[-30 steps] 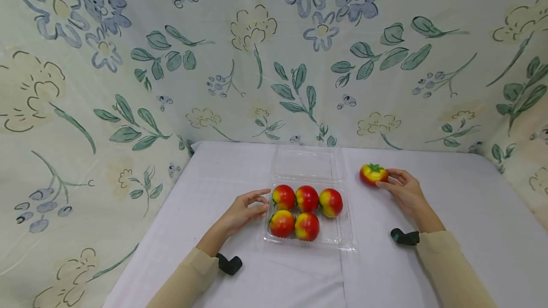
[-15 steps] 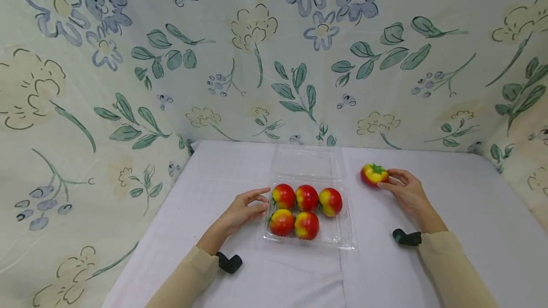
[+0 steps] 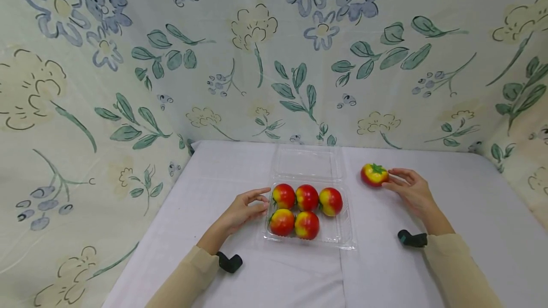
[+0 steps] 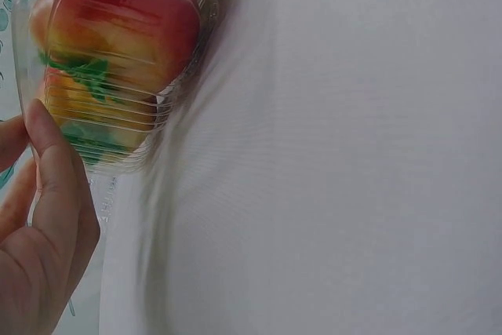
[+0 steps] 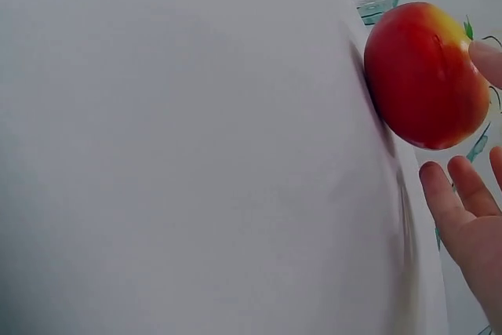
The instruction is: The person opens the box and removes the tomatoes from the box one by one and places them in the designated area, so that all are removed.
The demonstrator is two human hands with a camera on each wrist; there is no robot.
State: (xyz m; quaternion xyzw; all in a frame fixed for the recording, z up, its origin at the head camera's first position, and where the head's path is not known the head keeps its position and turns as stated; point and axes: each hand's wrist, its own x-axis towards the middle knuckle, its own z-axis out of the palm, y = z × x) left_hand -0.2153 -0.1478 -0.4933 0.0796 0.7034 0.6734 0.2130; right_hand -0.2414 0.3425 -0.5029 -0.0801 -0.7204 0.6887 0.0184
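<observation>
A clear plastic clamshell box (image 3: 334, 235) sits mid-table with its lid (image 3: 307, 161) folded back. Several red-and-yellow tomato-like fruits (image 3: 307, 197) lie in it in two rows; the front right spot shows bare plastic. My left hand (image 3: 240, 213) pinches the box's left rim between thumb and fingers, as the left wrist view shows. One more such fruit (image 3: 374, 175), green leafy cap up, rests on the cloth to the right of the lid. Beside it is my right hand (image 3: 414, 196), fingers spread; in the right wrist view the fingers (image 5: 444, 198) stand apart from the fruit.
White cloth (image 3: 299, 279) covers the table. A floral curtain (image 3: 274, 61) hangs behind and along the left side. A black wrist mount (image 3: 229, 263) sticks out below the left wrist, and another black mount (image 3: 412, 238) below the right.
My right hand has let go of the single fruit and drawn back slightly to the right. That fruit shifted a touch right earlier, then stayed. My left hand and the box have not moved.
</observation>
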